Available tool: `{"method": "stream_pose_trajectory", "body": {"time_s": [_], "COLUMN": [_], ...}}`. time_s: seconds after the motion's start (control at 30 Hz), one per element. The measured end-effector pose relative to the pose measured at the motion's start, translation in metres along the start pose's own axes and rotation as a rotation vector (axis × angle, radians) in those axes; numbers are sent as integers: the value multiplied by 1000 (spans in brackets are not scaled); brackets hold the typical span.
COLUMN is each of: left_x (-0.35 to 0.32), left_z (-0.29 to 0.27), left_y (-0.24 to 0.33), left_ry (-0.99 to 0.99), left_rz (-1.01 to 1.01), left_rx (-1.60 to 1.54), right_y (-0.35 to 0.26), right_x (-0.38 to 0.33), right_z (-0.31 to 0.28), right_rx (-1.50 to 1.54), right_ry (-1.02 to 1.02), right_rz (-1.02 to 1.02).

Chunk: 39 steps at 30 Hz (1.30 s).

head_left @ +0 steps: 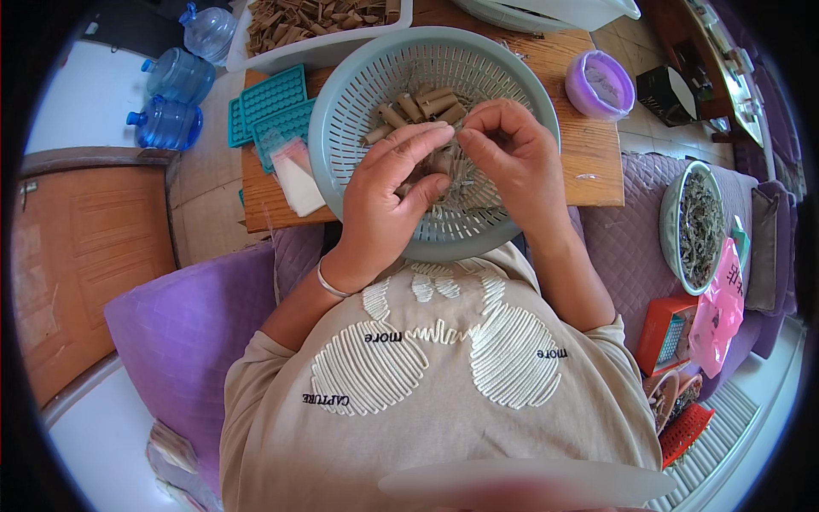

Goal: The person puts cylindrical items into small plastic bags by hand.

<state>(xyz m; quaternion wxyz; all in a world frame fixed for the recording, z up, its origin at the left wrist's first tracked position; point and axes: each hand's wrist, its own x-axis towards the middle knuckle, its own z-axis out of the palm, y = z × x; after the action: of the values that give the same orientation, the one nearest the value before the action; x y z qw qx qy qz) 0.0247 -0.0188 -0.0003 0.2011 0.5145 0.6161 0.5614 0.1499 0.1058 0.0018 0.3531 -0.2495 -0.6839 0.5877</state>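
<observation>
Both hands work close together over a grey-green plastic colander [328,111] at the table's near edge. My left hand [384,188] is closed, thumb opposite the fingers, around something brownish and partly hidden. Beside it, my right hand [525,171] is curled with thumb and forefinger pinched together, its tip close to the left fingertips. What the pinch holds is too small to make out. Short brown tubes [409,107] lie in the colander beyond my fingers. Clear crinkled plastic [465,183] shows below and between the hands.
A white bin [320,53] of brown pieces stands behind the colander. Teal moulded trays [273,98] and a white packet [299,188] lie left. A purple tub [600,85] sits at the right. On the sofa are a basin of dried leaves [701,226] and a pink bag [717,307].
</observation>
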Motion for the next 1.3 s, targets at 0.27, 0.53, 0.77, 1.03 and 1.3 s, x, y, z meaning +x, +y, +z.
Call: {"method": "stream_pose_trajectory", "body": {"time_s": [0.27, 0.53, 0.77, 1.03, 1.3], "left_x": [-5, -5, -5, -5, 1], "left_z": [0, -2, 1, -1, -6], "left_y": [-1, -4, -11, -1, -2], "left_ry": [41, 101, 144, 123, 192], "left_rz": [-120, -171, -143, -191, -210], "left_rx": [-106, -231, -318, -329, -525], "right_y": [1, 1, 1, 4, -5], "right_x": [-1, -1, -3, -5, -6], "right_z": [4, 3, 8, 7, 5], "right_rx": [248, 439, 546, 396, 399], "right_ry": [-36, -27, 19, -107, -150], "right_rz": [138, 174, 218, 236, 187]}}
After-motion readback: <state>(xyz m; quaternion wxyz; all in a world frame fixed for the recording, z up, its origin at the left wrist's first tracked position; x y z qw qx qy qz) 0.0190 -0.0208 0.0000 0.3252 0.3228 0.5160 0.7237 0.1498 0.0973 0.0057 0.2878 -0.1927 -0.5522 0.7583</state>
